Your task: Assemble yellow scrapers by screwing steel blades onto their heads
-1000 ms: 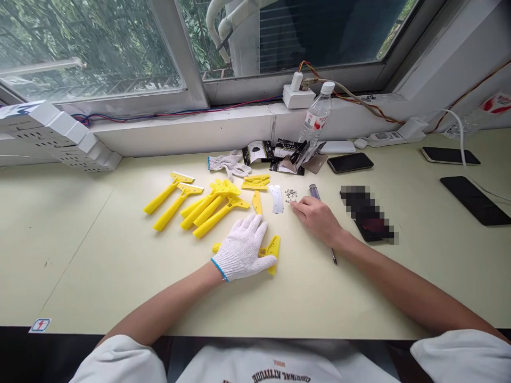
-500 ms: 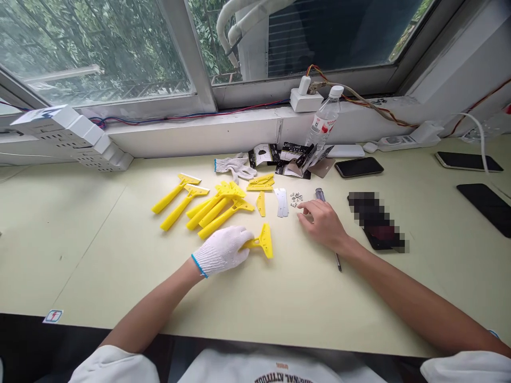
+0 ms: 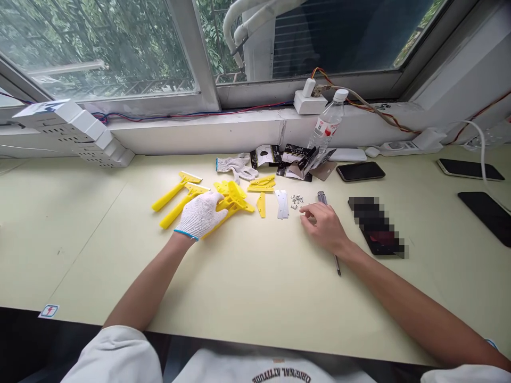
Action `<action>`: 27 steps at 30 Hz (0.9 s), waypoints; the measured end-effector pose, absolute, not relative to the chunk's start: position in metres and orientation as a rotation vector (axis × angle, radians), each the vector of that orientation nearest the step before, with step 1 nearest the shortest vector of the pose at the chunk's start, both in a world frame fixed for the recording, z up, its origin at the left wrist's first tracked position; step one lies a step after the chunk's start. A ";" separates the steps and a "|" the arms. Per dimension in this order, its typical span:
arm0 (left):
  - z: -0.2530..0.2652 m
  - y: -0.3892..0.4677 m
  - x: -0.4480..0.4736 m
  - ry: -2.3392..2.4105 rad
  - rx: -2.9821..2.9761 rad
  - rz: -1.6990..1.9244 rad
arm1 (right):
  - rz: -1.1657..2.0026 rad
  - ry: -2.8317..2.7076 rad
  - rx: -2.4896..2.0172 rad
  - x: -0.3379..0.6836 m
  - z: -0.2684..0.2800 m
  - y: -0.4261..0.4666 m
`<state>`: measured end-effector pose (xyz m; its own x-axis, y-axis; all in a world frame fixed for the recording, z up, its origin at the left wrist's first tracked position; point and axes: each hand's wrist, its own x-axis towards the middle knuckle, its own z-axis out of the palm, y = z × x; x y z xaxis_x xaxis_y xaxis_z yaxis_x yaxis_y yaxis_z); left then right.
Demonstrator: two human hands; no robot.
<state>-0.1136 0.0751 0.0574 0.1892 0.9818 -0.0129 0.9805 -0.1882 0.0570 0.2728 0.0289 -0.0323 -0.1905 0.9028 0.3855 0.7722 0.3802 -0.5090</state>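
Gloved in white knit, my left hand (image 3: 200, 214) is closed around the handle of a yellow scraper (image 3: 236, 193), over a pile of similar scrapers (image 3: 244, 207). Two scrapers with metal blades (image 3: 173, 197) lie just left of it. My bare right hand (image 3: 324, 226) rests on the table, fingers loosely bent with thumb and index slightly apart, beside small screws (image 3: 296, 200). Under that hand lies a screwdriver (image 3: 321, 197), its middle hidden. Between the hands are white blades (image 3: 281, 204), a single yellow scraper piece (image 3: 261, 205) and several stacked ones (image 3: 261, 184).
A loose glove (image 3: 238, 166) and black printed cards (image 3: 265, 156) lie at the back, near a plastic bottle (image 3: 327, 122). Phones (image 3: 361, 171) are spread along the right. White boxes (image 3: 90, 133) lean at the back left. A power strip (image 3: 399, 147) and cables run along the sill.
My left hand has moved left and away from me with the scraper, from the near table surface to over the pile. My right hand has stayed nearly still beside the screws.
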 end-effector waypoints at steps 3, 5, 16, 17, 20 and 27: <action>0.057 0.072 -0.114 1.973 2.365 0.039 | 0.268 -2.000 -1.432 0.272 -0.032 0.029; 0.056 0.069 -0.114 1.973 2.365 0.044 | 0.273 -1.998 -1.428 0.273 -0.032 0.029; 0.052 0.053 -0.116 2.004 2.426 0.060 | 0.260 -1.980 -1.414 0.274 -0.033 0.029; 0.053 0.052 -0.117 2.001 2.433 0.062 | 0.258 -1.978 -1.415 0.274 -0.033 0.029; 0.058 0.056 -0.127 1.987 2.413 0.120 | 0.225 -1.952 -1.419 0.275 -0.034 0.029; 0.055 0.110 -0.201 2.337 2.071 -0.035 | 0.269 -1.875 -1.407 0.274 -0.031 0.027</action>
<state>-0.2006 0.1100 0.0548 -0.1205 0.9923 -0.0288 0.9927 0.1205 -0.0044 0.2738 0.0272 -0.0310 -0.1014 0.8904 0.4438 0.7299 0.3697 -0.5749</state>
